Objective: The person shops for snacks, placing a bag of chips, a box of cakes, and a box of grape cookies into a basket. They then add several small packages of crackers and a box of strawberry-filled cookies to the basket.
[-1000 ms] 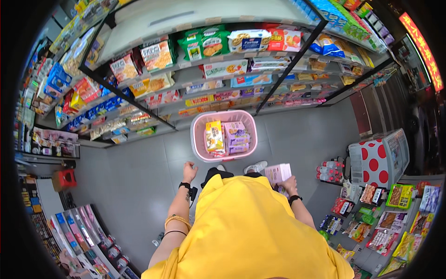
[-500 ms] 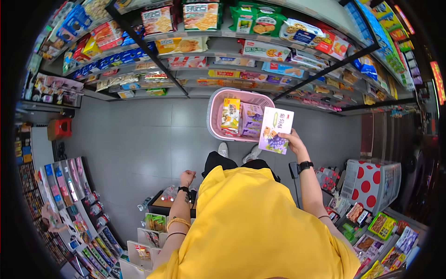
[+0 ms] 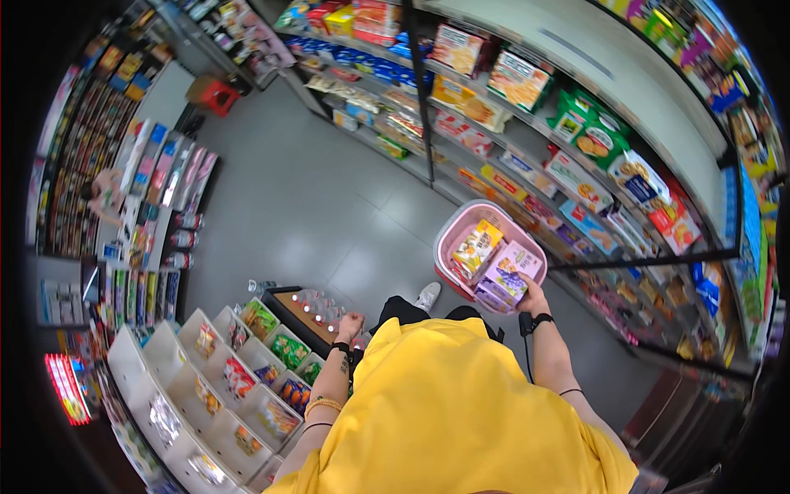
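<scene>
A pink shopping basket (image 3: 461, 226) stands on the grey floor in front of me, next to the snack shelves. It holds a yellow box (image 3: 476, 249) and purple boxes. My right hand (image 3: 533, 298) reaches over the basket's near rim and grips a purple and white box (image 3: 512, 265) lying inside it. My left hand (image 3: 350, 323) hangs at my side as a loose fist with nothing in it, above a low dark tray of bottles (image 3: 311, 309). My yellow shirt fills the lower middle of the view.
Long shelves of snack boxes and bags (image 3: 576, 140) run along the right. White bins of packets (image 3: 230, 387) stand at my lower left. Magazine racks (image 3: 156, 198) line the left. A red stool (image 3: 216, 95) sits far up the aisle.
My view has swung left. My right hand has brought the purple and white box from the air down into the pink basket. The left hand stays low at my side.
</scene>
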Tool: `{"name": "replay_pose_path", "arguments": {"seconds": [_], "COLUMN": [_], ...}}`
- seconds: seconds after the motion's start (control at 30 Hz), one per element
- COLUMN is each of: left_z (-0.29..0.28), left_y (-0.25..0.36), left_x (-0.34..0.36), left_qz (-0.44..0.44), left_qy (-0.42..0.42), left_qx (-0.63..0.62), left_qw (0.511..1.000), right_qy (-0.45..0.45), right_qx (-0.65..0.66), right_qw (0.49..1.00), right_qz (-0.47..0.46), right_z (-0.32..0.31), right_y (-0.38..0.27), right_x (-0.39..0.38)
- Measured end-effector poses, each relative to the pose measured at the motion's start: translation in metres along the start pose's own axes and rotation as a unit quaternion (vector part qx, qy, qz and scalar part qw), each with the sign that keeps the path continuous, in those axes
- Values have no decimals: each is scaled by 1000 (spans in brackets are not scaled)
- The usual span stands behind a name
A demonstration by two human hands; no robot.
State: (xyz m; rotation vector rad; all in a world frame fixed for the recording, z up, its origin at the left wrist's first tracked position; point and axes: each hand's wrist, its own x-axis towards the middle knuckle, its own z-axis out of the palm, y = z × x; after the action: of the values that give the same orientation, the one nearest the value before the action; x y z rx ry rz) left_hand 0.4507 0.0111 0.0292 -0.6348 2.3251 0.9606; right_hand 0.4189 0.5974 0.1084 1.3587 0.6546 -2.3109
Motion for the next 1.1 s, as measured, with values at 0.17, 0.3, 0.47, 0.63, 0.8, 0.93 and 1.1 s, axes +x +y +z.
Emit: {"name": "replay_pose_path", "arguments": {"seconds": [0.17,0.3,0.47,0.63,0.8,0.93,1.1], "left_z": [10,23,31,29,34,35,28], "left_y": [-9,-19,1,14,12,0,19], "left_x": [-70,-98,-113,-112,-96,-83,-98], "left_qz": [-73,-79,-85,-59,-41,-30,-46], "left_qy": [-37,-40,1,-25,-10,-13,4], "left_qx": [-27,20,21,11,-8,-37,4], "left_qw": [996,996,996,998,999,999,999], "right_qy": [37,109,108,121,109,112,318], "right_qx": [-43,-49,-126,-167,-162,-173,-452], "right_qw": [998,993,984,962,962,960,760], "right_qz": [3,19,-63,-179,-190,-189,-343], "right_z": [-7,-18,-43,-29,-32,-32,-13], "right_y": [-15,-19,-18,-16,-16,-19,-14], "right_x": [13,31,58,52,49,51,39]}}
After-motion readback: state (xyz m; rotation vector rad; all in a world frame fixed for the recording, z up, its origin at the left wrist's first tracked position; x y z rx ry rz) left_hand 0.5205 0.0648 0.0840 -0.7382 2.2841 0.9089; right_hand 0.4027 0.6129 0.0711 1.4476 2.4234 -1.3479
